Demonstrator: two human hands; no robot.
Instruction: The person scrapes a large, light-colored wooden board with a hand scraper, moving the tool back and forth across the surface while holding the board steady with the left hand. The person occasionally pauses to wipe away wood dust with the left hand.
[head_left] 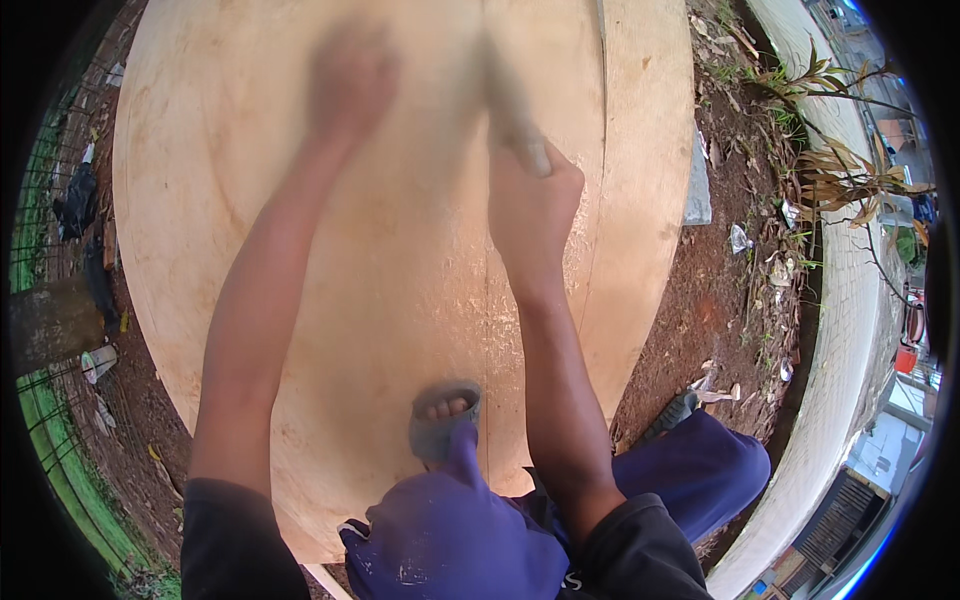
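A large sheet of pale plywood (400, 250) lies below me, with a long seam or edge running up its right part. Gripped in my right hand (535, 200) is a greyish tool handle (512, 105), pointing away from me over the board. Its far end is lost in blur, so the tool's kind does not show. My left hand (352, 85) is over the far left part of the board, its fingers too smeared to make out.
My sandalled foot (445, 415) rests on the board, near its front. Brown soil (725, 270) with leaves and litter borders the sheet. At the right runs a pale low wall (845, 330) with a leafy plant (845, 170); green wire fencing (60, 440) stands at the left.
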